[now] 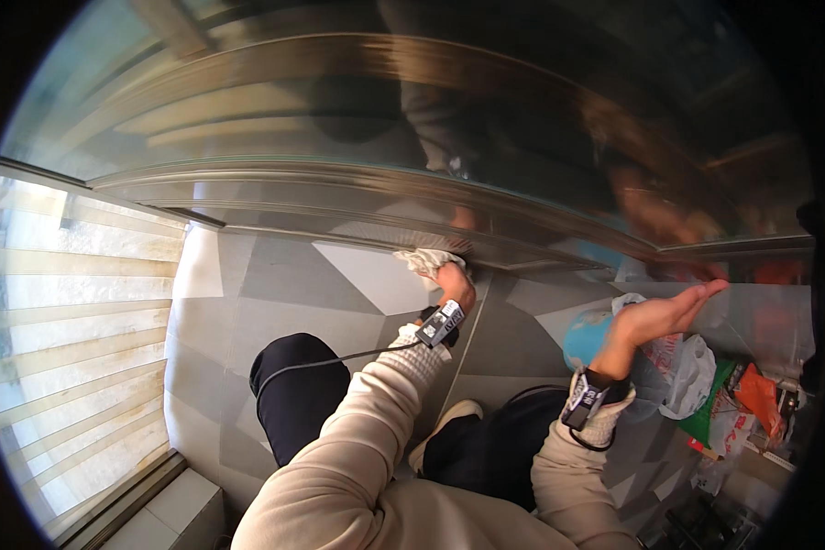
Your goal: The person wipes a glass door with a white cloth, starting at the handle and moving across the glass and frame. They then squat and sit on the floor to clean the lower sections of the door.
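My left hand (pixel 454 280) is closed on a crumpled white cloth (pixel 427 261). The cloth is low down, against the bottom metal frame (pixel 357 237) of a dark glass panel (pixel 344 124). Out to the right, my right hand (pixel 663 315) is stretched flat with nothing in it. Its fingers point towards the panel; whether the fingertips touch anything I cannot tell. Below that hand is a light-blue bucket-like container (pixel 584 338), partly hidden by the wrist. Both wrists wear strapped devices, and the panel reflects my arms.
A ribbed, translucent window or shutter (pixel 82 330) lies to the left, above a tiled ledge (pixel 172 509). Plastic bags (pixel 691 378), an orange wrapper (pixel 760 399) and other clutter sit at right on the patterned tile floor (pixel 275 275). My knee (pixel 299 392) is near the left arm.
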### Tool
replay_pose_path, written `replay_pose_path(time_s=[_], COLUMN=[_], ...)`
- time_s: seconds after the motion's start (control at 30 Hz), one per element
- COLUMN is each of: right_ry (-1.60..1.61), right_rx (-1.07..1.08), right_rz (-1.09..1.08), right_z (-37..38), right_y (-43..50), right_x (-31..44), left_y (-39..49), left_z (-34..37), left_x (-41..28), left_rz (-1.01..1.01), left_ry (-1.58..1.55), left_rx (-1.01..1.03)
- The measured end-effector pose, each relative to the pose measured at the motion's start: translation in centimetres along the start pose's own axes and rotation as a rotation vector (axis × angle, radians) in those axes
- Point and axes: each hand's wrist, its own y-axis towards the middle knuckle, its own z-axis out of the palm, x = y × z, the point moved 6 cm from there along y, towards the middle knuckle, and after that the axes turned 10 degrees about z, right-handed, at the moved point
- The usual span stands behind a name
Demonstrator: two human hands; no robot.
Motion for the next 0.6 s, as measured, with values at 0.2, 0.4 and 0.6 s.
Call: replay_pose_path(time_s=[0.2,0.4,0.6], right_ry=[0.036,0.030,0.089], right_rx=[0.043,-0.004,-0.023], right_rz=[-0.043,-0.081,-0.114], right_z=[0.0,0.1,0.0], right_y=[-0.1,0.0,0.0], right_x=[-0.4,-0.8,-0.6], left_y=[-8.1,-13.2,-11.4], left_z=[4.9,6.2,6.9], left_x=[7.8,5.9,-0.2], left_rz=[-0.187,-0.506,-0.674], left_ry=[-0.228,-0.317,-0.462], left_rx=[0.221,0.178,0.297])
